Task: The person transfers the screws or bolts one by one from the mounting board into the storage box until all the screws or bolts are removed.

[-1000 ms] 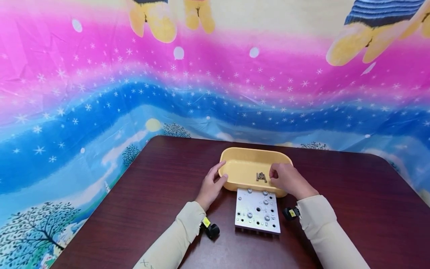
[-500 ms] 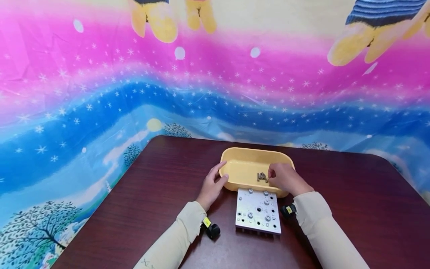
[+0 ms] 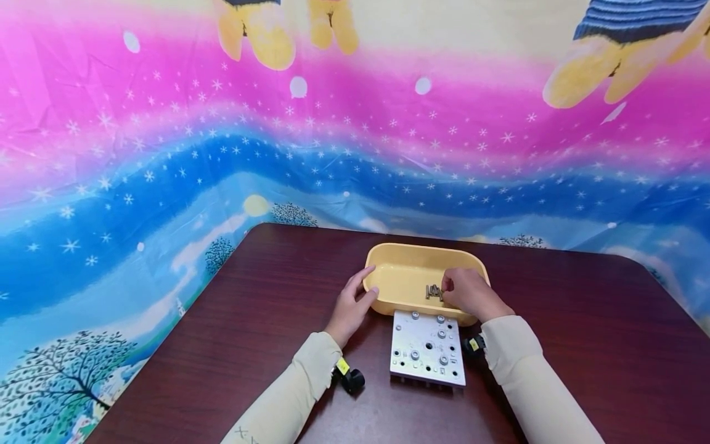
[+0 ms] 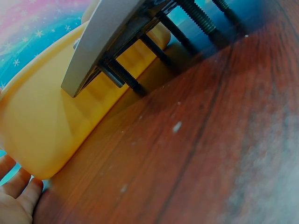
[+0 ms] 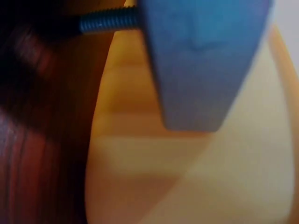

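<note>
A yellow tray (image 3: 399, 283) lies near the far edge of the table. My left hand (image 3: 348, 311) rests at its left end, fingers fairly straight, fingertips and thumb at the rim. Inside the tray, a small pile of bolts (image 3: 434, 291) sits toward the right. My right hand (image 3: 470, 292) reaches in beside them with curled fingers; its fingertips are partly hidden, so I cannot tell whether they pinch a bolt. Against the tray's near side stands a silver metal plate (image 3: 416, 367) with holes and several socket-head bolts; threaded shanks (image 4: 152, 46) stick out below it.
The dark reddish-brown table (image 3: 266, 296) has rounded far corners. A printed cloth (image 3: 344, 123) hangs behind its far edge. Wrist cameras, such as the black left one (image 3: 353, 380), flank the plate. In the right wrist view, the plate's edge (image 5: 196, 84) blocks the hand.
The right hand has shifted slightly to the left by the bolts, its forearm swinging a little inward. The left hand stays at the tray's end.
</note>
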The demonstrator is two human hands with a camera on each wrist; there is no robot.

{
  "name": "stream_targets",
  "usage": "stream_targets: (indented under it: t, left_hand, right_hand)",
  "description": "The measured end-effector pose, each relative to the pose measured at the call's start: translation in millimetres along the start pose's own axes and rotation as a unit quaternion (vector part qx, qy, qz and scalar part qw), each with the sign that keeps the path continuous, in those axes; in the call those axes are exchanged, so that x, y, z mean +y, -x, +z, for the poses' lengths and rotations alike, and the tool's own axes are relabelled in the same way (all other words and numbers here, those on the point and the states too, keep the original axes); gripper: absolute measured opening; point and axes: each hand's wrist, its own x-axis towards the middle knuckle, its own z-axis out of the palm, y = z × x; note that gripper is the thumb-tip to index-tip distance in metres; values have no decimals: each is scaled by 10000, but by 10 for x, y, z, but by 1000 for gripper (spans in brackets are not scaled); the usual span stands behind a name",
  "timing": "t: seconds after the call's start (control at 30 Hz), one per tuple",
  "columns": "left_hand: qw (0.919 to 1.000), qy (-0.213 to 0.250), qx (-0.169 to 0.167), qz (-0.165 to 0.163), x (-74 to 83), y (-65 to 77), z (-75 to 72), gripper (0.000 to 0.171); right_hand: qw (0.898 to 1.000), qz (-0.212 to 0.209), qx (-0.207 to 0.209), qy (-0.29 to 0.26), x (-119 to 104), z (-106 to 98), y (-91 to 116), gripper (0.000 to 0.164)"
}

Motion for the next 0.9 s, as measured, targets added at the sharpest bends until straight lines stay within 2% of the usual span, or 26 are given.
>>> stream_targets:
  t: [0.57,0.9]
  left_hand:
    - [10000,33,4,81,6,4,0,48]
    - [10000,-51,-27,-15,24,8,-3,49]
  right_hand:
    - [10000,49,-11,-6,12,40,-13,6]
    - [10000,66,-58,8,10,43,-11,6]
